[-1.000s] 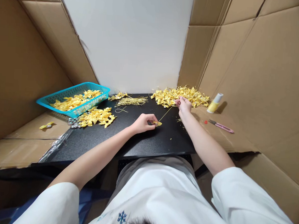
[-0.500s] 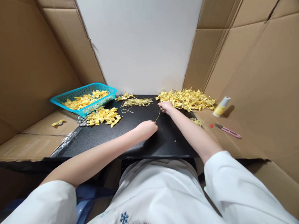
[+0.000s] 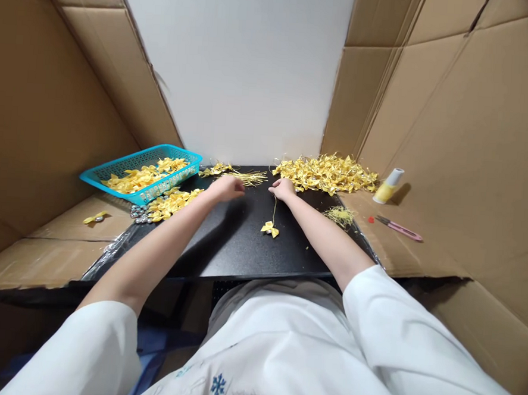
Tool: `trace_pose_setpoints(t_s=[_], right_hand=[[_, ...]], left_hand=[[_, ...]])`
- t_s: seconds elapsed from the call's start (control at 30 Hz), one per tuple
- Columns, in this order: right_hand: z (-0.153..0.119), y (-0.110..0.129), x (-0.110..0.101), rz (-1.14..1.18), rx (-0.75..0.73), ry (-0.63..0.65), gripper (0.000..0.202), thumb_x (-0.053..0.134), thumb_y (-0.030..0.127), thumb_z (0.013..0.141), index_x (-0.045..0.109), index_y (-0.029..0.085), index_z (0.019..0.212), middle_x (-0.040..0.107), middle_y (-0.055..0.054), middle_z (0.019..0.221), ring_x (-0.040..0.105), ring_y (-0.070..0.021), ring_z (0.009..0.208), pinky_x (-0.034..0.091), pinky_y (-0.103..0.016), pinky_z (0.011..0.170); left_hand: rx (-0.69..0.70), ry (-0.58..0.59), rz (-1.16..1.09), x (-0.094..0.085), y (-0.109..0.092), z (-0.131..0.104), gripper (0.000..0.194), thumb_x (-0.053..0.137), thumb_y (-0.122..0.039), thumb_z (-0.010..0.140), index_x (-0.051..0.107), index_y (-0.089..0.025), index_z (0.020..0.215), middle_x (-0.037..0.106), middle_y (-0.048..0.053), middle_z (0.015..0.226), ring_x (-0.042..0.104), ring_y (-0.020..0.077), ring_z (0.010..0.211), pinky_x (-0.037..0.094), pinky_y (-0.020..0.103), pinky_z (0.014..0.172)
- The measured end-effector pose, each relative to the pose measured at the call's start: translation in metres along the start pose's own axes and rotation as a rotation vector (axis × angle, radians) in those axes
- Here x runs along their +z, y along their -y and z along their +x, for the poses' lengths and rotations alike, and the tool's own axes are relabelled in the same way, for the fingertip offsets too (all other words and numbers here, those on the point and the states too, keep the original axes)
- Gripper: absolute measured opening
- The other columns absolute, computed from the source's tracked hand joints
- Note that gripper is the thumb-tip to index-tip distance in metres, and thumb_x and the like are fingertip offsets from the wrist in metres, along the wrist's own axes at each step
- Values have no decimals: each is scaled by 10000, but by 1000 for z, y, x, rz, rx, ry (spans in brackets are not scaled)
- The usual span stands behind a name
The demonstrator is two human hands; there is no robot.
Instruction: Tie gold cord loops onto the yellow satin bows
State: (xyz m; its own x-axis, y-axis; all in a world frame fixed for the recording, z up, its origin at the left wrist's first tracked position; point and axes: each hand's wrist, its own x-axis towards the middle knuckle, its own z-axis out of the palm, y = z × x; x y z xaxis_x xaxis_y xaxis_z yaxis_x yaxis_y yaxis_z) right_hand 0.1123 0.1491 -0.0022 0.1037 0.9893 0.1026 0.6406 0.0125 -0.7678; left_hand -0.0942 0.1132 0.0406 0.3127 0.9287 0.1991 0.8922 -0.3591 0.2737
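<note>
Right hand (image 3: 284, 189) pinches a yellow cord (image 3: 275, 206)

Your right fingertips are closed on the cord, which runs down to a yellow ribbon bow (image 3: 270, 229) at the middle of the black tabletop (image 3: 243, 244). Your left hand (image 3: 229, 188) is partly curled beside the cord bundle (image 3: 254, 178) near the tabletop's far edge; whether it grips anything, you cannot tell. The turquoise basket (image 3: 95, 181) sits at the tabletop's left, the bow pile (image 3: 332, 173) at its far right.

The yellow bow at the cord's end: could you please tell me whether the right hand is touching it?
Apart. The head view shows a plain gap between the yellow bow and the right hand, with only the thin cord spanning it.
</note>
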Motion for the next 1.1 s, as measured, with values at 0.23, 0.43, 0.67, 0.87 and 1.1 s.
trace_pose_setpoints(t_s=[0.23,0.43,0.67,0.87,1.1], right_hand=[[-17,-5,-11,50,-149,77,73,672,184,772,734,172,808,746,-66,900,681,-168,865,522,-286,827],[-46,-18,-19,24,-378,128,92,658,137,761,731,170,805,736,-47,860,662,-157,822,512,-284,813],[-56,-29,-15,28,-473,53,134,607,117,769,720,163,825,717,-43,857,615,-143,740,490,-269,741],[-57,-30,-15,74,-466,39,136,597,123,775,717,164,825,713,-39,860,592,-132,704,482,-264,736],[-59,-29,-16,96,-475,38,135,592,99,765,712,158,791,706,-34,829,581,-124,683,471,-258,708]], left_hand=[[-83,50,226,-39,80,-28,92,727,-282,632,761,-241,706,759,35,845,648,221,798,447,254,697],[-79,58,315,-61,103,-59,176,702,-363,665,770,-255,787,743,33,892,636,211,787,453,264,745],[-18,-17,328,-20,74,-17,291,616,-332,789,753,-197,1007,709,107,1122,592,288,1071,422,329,935],[-152,31,478,14,44,26,262,532,-249,836,739,-149,961,700,162,1114,562,321,1119,419,329,860],[-147,-32,547,11,53,23,303,412,-134,863,700,-96,953,694,216,1037,578,313,1066,389,361,844]])
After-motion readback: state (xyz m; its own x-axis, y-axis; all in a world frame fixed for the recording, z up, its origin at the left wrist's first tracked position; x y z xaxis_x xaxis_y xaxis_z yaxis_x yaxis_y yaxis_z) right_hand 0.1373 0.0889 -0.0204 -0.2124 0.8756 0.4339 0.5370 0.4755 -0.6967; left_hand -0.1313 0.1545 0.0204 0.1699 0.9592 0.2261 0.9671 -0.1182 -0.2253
